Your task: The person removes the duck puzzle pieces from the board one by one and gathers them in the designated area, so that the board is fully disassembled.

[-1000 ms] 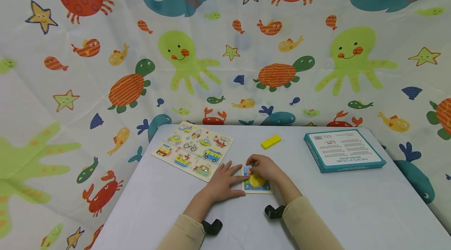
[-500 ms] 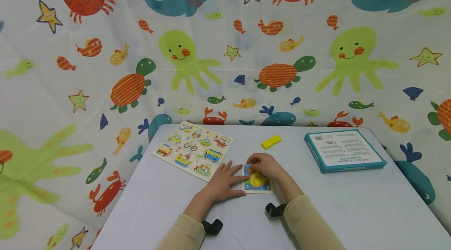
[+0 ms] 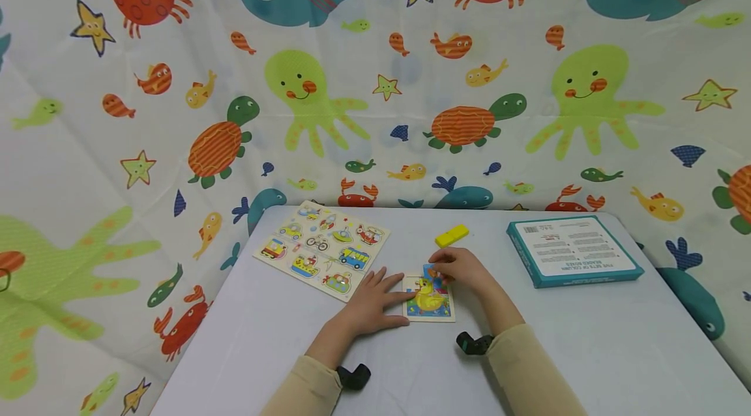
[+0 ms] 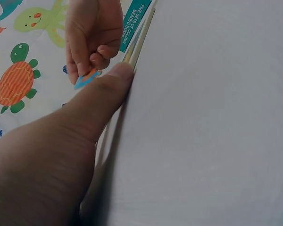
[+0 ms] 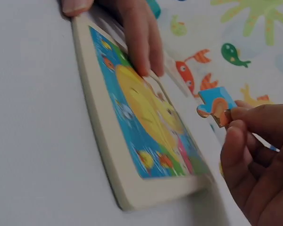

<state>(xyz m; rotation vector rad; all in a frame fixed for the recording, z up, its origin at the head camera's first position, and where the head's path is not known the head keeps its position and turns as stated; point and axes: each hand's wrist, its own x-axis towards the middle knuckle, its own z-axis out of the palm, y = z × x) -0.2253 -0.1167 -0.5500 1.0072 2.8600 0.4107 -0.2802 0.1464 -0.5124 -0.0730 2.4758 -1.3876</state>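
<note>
A small jigsaw puzzle board (image 3: 431,320) with a pale wooden rim and a yellow duck picture lies at the middle of the table. My left hand (image 3: 371,305) rests spread over its left side, fingers straight, with the thumb at the near corner. In the right wrist view, my right hand (image 5: 269,150) pinches a blue and orange puzzle piece (image 5: 216,103) between thumb and fingers, raised off the board. In the head view that piece overlaps the board's upper right. A pale bare patch (image 3: 412,283) shows at the picture's upper left.
Left of the small board lies a larger board (image 3: 319,246) with printed vehicles. Behind it sits a yellow block (image 3: 452,235). A teal box (image 3: 575,250) stands at the right. A sea-animal curtain (image 3: 375,77) hangs along the table's far edge.
My right hand has moved right from the board's upper left corner, lifting the puzzle piece with it. The left hand stays in place. The head view has shifted slightly.
</note>
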